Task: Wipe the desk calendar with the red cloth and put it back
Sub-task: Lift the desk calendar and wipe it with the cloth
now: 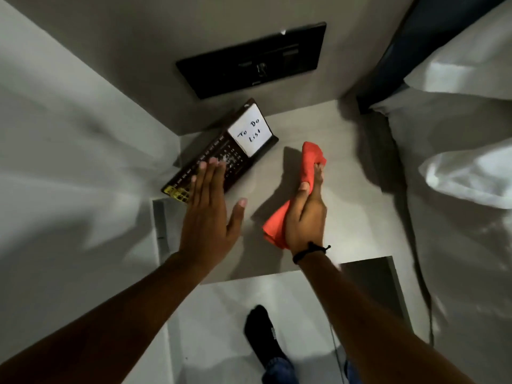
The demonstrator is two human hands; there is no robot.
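Observation:
A dark brown desk calendar [234, 151] with a white "To Do List" note stands at the back left of a small grey table [346, 173], against the wall. My left hand [209, 214] is spread flat with fingers apart, its fingertips over the calendar's lower front; I cannot tell whether they touch it. My right hand [306, 214] is closed around a bunched red cloth [310, 159], held above the table to the right of the calendar. The cloth sticks out past both ends of my fist.
A black panel [252, 60] is mounted on the wall behind the table. A bed with white sheets [457, 167] lies to the right, a white curtain or sheet [69, 162] to the left. My foot in a dark sock [261, 336] is on the floor below.

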